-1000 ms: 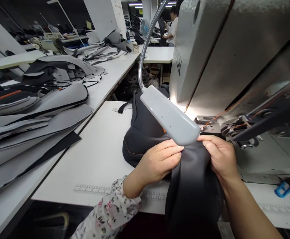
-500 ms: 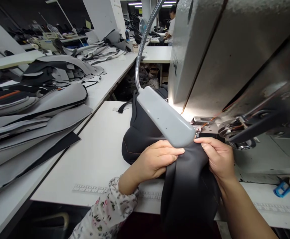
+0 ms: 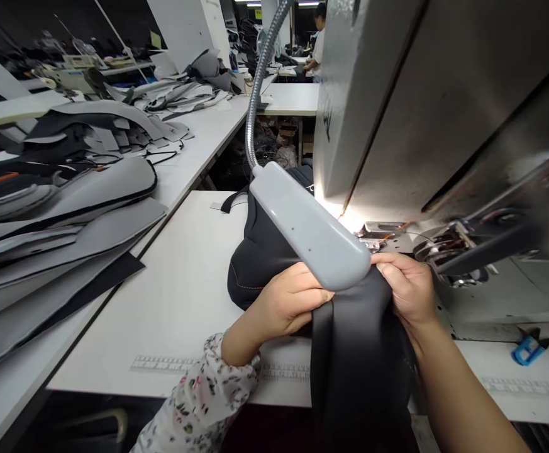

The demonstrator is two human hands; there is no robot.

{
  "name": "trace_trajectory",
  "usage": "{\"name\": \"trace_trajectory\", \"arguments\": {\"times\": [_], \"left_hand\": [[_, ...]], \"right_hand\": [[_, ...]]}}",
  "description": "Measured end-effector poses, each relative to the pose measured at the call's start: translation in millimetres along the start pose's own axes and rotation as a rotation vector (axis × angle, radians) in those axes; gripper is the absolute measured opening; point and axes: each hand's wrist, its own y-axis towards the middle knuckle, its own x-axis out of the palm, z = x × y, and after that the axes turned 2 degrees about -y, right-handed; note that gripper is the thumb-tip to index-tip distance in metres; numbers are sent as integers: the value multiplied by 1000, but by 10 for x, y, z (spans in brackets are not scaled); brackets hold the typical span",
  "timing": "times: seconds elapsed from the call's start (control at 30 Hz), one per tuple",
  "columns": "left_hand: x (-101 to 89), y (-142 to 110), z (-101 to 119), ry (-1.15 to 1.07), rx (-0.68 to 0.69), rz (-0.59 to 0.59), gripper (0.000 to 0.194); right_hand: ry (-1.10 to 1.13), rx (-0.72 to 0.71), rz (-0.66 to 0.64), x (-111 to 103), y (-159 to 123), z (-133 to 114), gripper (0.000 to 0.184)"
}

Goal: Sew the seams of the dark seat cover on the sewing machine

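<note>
A black seat cover with orange stitching [image 3: 359,358] lies under the sewing machine [image 3: 387,126] and hangs over the table's front edge. My left hand [image 3: 288,299] grips its left side, with some fingertips hidden behind the grey lamp head [image 3: 309,226]. At the right edge of the cloth, close to the machine's presser foot, my right hand [image 3: 409,286] pinches the material between thumb and fingers. The lamp head covers part of the seam area, and the needle cannot be made out. Orange thread runs down to the foot.
Grey and black cut panels [image 3: 66,251] lie in piles on the side table at left. Blue thread snips [image 3: 529,349] rest at the right of the sewing table, which has a ruler strip [image 3: 161,363] along its front. A person [image 3: 319,44] stands far back.
The view has shifted slightly, moving the scene a little left. My left hand has slid a little down and back on the cover; my right hand keeps its pinch.
</note>
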Motion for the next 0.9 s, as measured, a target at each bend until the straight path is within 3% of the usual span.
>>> {"name": "trace_trajectory", "arguments": {"times": [0.27,0.5,0.6,0.7,0.8,0.9], "left_hand": [[-27,39,-110,-28,-53,-10,21],[-26,14,-114,-51,-96,-1,17],[-100,55,40,-129,-153,-13,26],[-108,220,317,-188,-196,-50,34],[23,452,577,-2,-137,-106,28],[225,638,660,255,-26,-95,23]], "right_hand": [[55,51,12,64,92,182,15],[-1,7,-33,95,162,255,21],[-61,-56,-79,109,182,83,24],[-140,-150,-82,84,33,-271,19],[-305,-382,-189,5,-293,-620,22],[-473,-589,-297,-89,-632,-754,34]]}}
